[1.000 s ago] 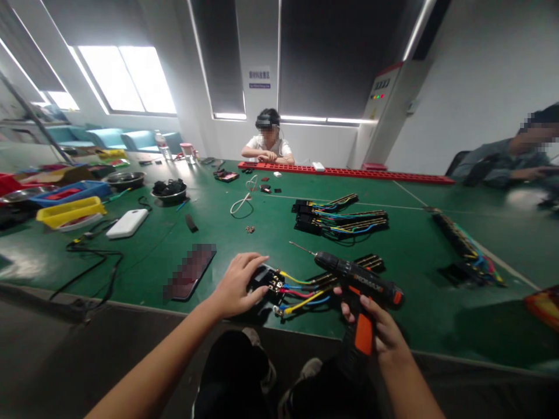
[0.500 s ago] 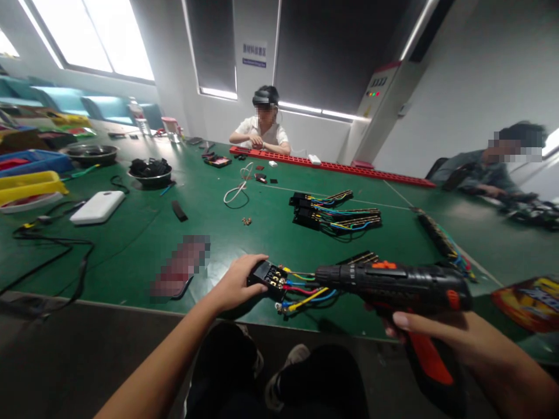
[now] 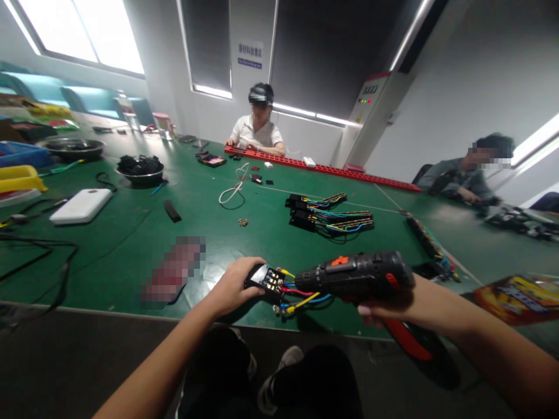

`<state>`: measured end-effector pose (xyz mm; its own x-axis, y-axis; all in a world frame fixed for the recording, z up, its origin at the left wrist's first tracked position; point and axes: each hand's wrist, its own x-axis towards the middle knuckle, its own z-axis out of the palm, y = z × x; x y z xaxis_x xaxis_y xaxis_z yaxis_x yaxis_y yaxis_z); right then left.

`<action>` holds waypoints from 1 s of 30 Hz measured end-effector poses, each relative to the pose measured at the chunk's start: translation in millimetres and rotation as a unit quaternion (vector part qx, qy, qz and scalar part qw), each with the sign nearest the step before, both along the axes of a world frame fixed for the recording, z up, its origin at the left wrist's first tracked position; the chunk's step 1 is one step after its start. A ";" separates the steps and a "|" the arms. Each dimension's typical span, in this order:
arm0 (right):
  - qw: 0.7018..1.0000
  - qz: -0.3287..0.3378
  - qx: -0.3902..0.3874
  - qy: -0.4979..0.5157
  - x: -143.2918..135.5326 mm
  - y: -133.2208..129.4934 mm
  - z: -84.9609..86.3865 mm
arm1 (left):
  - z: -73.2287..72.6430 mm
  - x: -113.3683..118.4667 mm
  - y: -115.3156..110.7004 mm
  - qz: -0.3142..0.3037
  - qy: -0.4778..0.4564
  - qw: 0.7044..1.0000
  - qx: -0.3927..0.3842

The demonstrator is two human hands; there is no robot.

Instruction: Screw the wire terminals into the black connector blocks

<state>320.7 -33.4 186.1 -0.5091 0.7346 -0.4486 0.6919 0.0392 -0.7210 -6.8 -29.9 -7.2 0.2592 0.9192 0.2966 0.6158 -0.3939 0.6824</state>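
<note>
My left hand (image 3: 238, 283) is closed around the left end of a black terminal block (image 3: 269, 280) near the table's front edge. Brass-coloured contacts show on its face. Coloured wires (image 3: 305, 301) in yellow, red and blue with ring ends run out from its right side. In my right hand (image 3: 386, 305) is a black and orange power drill (image 3: 353, 274), gripped by its handle and pointing left. The drill's nose is over the wires, close to the block's right end. Whether the bit touches a screw I cannot tell.
Several wired black blocks (image 3: 303, 215) lie ahead. Small brass screws (image 3: 243, 222), a phone-like blurred object (image 3: 174, 270) and a white power bank (image 3: 81, 206) are leftward. A snack bag (image 3: 519, 298) lies right. Co-workers sit across (image 3: 257, 131) and to the right (image 3: 467, 169).
The drill has moved left, its nose closer to the terminal block. My left hand keeps its hold. The view has shifted slightly, and the co-worker across has moved their hands apart.
</note>
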 end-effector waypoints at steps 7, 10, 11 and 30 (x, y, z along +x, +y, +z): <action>0.999 0.024 -0.034 0.018 -8.7 3.3 3.9 | -1.4 -0.5 1.2 0.000 0.008 1.000 0.010; 0.999 0.023 -0.035 -0.010 -9.8 4.7 7.3 | -1.8 -0.6 1.5 -0.001 0.014 1.000 0.018; 0.999 0.022 -0.033 -0.019 -10.1 5.1 8.4 | -1.9 -0.6 1.5 -0.002 0.015 1.000 0.019; 0.987 0.137 -0.051 -0.068 -65.0 44.0 42.0 | -3.6 -0.9 1.3 -0.006 0.014 0.999 0.031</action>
<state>255.7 10.6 228.2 -0.6123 0.5250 -0.5911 0.7561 0.1702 -0.6320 -7.6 -28.6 -10.8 0.2796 0.8959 0.3453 0.6299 -0.4426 0.6383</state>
